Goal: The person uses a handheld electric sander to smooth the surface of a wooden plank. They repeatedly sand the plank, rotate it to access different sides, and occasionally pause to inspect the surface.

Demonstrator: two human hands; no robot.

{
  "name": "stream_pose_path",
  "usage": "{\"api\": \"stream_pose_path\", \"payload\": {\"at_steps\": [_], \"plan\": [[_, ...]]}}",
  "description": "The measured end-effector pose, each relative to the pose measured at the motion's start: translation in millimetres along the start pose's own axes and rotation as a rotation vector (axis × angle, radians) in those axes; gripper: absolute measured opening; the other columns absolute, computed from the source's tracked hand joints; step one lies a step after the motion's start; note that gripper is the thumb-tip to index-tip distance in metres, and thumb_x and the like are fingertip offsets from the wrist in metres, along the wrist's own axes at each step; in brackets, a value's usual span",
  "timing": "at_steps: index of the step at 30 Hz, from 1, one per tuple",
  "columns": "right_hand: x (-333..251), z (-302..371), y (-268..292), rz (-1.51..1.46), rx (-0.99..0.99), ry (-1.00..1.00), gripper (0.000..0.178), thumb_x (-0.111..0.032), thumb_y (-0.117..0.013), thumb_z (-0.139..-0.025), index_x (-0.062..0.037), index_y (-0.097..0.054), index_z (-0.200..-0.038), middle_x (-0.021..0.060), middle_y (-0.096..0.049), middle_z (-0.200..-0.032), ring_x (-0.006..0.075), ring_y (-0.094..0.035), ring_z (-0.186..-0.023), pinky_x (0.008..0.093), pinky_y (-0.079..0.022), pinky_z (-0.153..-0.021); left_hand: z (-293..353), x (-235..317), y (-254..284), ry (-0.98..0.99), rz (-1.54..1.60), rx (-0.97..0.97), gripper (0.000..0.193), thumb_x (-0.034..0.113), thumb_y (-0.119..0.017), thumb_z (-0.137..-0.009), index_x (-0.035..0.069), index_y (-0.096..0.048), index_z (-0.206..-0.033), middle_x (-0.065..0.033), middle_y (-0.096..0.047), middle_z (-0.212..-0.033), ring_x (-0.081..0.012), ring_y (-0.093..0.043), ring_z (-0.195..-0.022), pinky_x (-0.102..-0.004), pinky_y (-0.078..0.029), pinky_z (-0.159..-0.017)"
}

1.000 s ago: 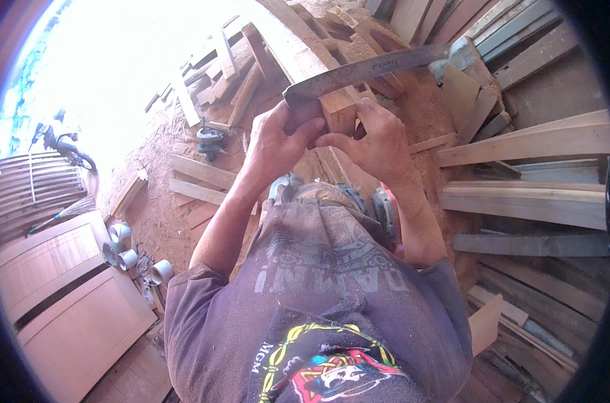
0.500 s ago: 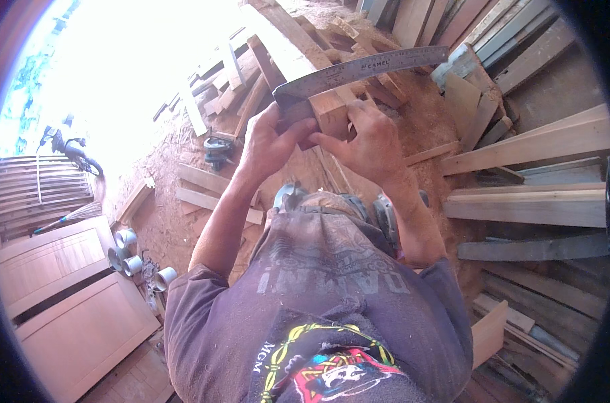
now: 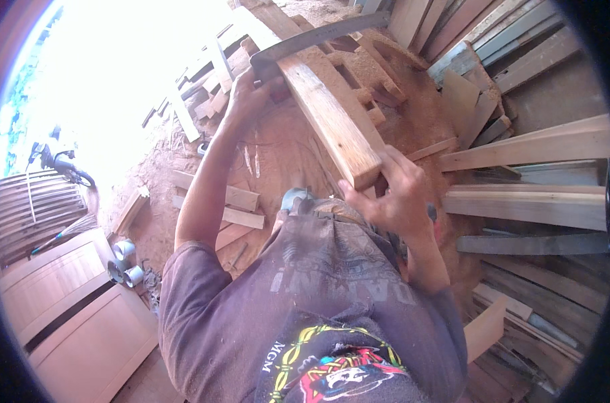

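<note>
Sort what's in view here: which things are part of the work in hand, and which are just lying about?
In hand:
- left hand gripping the long flat metal blade
- right hand holding the near end of the wooden beam

Lying about:
- loose planks on the right
- panelled wooden doors
- offcuts on the sawdust floor
- small tins

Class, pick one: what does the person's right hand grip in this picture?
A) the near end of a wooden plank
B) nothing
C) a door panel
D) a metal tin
A: the right hand wraps its fingers round the near end of the wooden plank, while the left hand holds a long curved blade.
</note>
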State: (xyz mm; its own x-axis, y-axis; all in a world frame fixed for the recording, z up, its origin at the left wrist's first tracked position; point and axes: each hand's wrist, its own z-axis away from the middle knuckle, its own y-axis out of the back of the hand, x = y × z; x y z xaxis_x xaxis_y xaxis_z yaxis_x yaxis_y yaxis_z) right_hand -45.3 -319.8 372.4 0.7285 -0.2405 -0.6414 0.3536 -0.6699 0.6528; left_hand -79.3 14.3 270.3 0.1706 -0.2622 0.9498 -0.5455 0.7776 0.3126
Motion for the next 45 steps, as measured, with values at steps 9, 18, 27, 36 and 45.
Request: {"api": "stream_pose_path", "payload": {"at_steps": [9, 18, 27, 36, 45], "plan": [[-41, -14, 16, 0.005, -0.070, -0.185, 0.045, -0.018, -0.090, -0.068, 0.0038, -0.071, -0.104, 0.0150, -0.068, -0.087, 0.0293, -0.069, -0.072, 0.0386, -0.055, -0.064, -62, -27, 28, 0.030, 0.067, -0.001, 0.030, 0.014, -0.080, -0.094, 0.001, -0.074, -0.120, -0.0092, -0.079, -0.108, -0.0166, -0.075, -0.093, -0.0330, -0.060, -0.084], [-94, -49, 25, 0.075, -0.028, -0.371, 0.056, -0.020, -0.091, -0.065, 0.0061, -0.074, -0.111, 0.0198, -0.074, -0.094, 0.0331, -0.075, -0.082, 0.0406, -0.058, -0.075, -203, -126, 80, 0.025, 0.114, -0.060, 0.032, 0.015, -0.079, -0.094, 0.001, -0.073, -0.123, -0.0113, -0.079, -0.108, -0.0197, -0.077, -0.094, -0.0344, -0.061, -0.085], [-82, -42, 39, 0.121, -0.027, -0.160, 0.062, -0.024, -0.094, -0.062, 0.0011, -0.072, -0.115, 0.0200, -0.069, -0.110, 0.0319, -0.071, -0.085, 0.0401, -0.056, -0.075, -233, -147, 79, 0.037, 0.066, 0.004, 0.032, 0.021, -0.084, -0.091, 0.003, -0.078, -0.116, -0.0081, -0.080, -0.106, -0.0166, -0.075, -0.093, -0.0331, -0.059, -0.087], [-120, -55, 22, 0.160, 0.123, -0.514, 0.076, -0.025, -0.094, -0.064, -0.0012, -0.063, -0.130, 0.0220, -0.065, -0.114, 0.0297, -0.068, -0.092, 0.0409, -0.055, -0.079, -347, -231, 121, 0.052, 0.158, -0.096, 0.027, 0.023, -0.084, -0.092, 0.006, -0.079, -0.113, -0.0029, -0.079, -0.098, -0.0104, -0.071, -0.087, -0.0290, -0.056, -0.078], [-116, -59, 21, -0.018, 0.237, -0.675, 0.075, -0.027, -0.089, -0.068, 0.0060, -0.060, -0.129, 0.0190, -0.066, -0.107, 0.0263, -0.067, -0.093, 0.0365, -0.051, -0.081, -349, -231, 113, 0.047, 0.039, -0.041, 0.034, 0.024, -0.084, -0.091, 0.005, -0.078, -0.118, -0.0055, -0.080, -0.104, -0.0146, -0.073, -0.096, -0.0339, -0.057, -0.088]]}}
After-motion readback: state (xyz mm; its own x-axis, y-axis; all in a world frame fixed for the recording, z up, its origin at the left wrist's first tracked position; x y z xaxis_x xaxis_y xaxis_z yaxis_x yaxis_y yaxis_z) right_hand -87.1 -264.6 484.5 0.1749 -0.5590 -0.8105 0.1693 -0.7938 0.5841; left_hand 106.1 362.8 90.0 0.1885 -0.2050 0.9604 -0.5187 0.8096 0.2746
